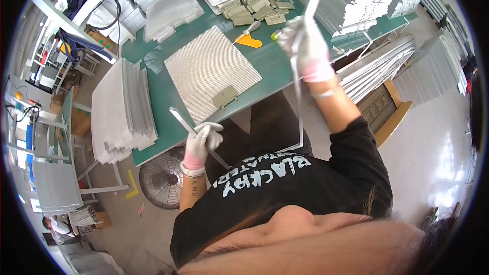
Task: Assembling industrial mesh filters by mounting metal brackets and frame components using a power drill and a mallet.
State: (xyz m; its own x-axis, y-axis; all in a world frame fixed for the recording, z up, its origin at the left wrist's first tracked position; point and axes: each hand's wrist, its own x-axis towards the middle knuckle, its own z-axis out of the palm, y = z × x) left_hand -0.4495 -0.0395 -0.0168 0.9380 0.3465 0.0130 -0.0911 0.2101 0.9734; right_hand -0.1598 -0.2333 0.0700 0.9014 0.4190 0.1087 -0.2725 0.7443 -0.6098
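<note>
My left hand (201, 141), in a white glove with a pink cuff, is closed around one side of a thin pale metal frame (299, 114) near the table's front edge. On the right, my raised right hand (308, 46), gloved alike, grips another long side of it. The frame's near edge crosses in front of my black shirt, and part of it is hard to follow. Between my hands a silvery mesh panel (209, 66) lies flat on the green table (275, 71). An olive plastic piece (224, 97) rests on the panel's near edge.
Beyond the panel lie an orange scraper (249, 41), a screwdriver (251, 28) and a heap of olive pieces (254, 7). Stacked sheets (119, 107) stand left, tall stacks (351, 0) back right. A floor fan (163, 177) is below the table's left; an open carton (379, 112) stands right.
</note>
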